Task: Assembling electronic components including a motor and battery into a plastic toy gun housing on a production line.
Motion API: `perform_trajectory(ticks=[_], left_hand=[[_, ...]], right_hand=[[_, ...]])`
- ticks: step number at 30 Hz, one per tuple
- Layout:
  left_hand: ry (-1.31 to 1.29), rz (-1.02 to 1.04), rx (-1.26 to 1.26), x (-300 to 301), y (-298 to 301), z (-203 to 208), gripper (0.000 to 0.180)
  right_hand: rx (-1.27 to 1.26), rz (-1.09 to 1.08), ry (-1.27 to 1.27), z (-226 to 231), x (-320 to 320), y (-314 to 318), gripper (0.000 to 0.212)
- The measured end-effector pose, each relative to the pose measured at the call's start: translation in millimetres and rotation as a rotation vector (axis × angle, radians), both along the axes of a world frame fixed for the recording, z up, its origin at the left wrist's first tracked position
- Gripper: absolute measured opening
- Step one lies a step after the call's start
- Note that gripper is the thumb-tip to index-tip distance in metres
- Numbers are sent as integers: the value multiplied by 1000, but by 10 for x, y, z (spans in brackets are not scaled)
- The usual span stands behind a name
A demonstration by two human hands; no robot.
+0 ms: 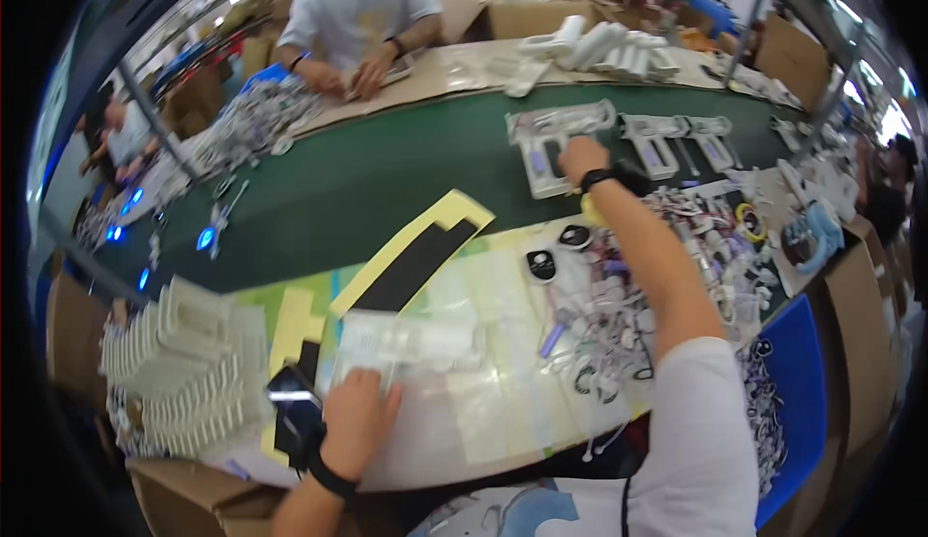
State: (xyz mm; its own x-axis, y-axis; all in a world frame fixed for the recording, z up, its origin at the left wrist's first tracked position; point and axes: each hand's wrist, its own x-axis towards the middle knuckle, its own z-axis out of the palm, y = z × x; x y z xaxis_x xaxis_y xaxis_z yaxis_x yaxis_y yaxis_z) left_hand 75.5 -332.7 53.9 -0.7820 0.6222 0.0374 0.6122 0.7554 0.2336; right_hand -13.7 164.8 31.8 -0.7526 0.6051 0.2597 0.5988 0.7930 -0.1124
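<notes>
My left hand (pixel 360 419) is at the near edge of the work surface, its fingers closed on the lower part of a white gun-shaped plastic housing (pixel 416 337). That housing lies on its side on the plastic-covered mat. My right arm stretches forward over the bench, and my right hand (pixel 584 160) is on the green conveyor belt. Its fingers are bent around the handle of another white gun-shaped housing (pixel 548 172), which has a clear upper part. What the fingertips touch is partly hidden. Two similar housings, one a white housing (pixel 652 155), lie farther right on the belt.
Stacked white plastic shells (pixel 188 373) stand at the left. A yellow-and-black strip (pixel 416 266) lies by the green belt (pixel 387 165). Small parts and wires (pixel 619 315) are heaped at right, above a blue bin (pixel 797 392). A person (pixel 362 15) works across the belt.
</notes>
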Motion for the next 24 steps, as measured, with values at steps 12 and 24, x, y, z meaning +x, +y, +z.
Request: perform_trajectory(ticks=[12,24], left_hand=[[-287,-63,179,375,141,-45,48],[-58,-456,-109,106,282,-100,73]], right_hand=[[-126,-34,-54,-376,-49,218,26],[-149,606,539,1698,581,-393,33]])
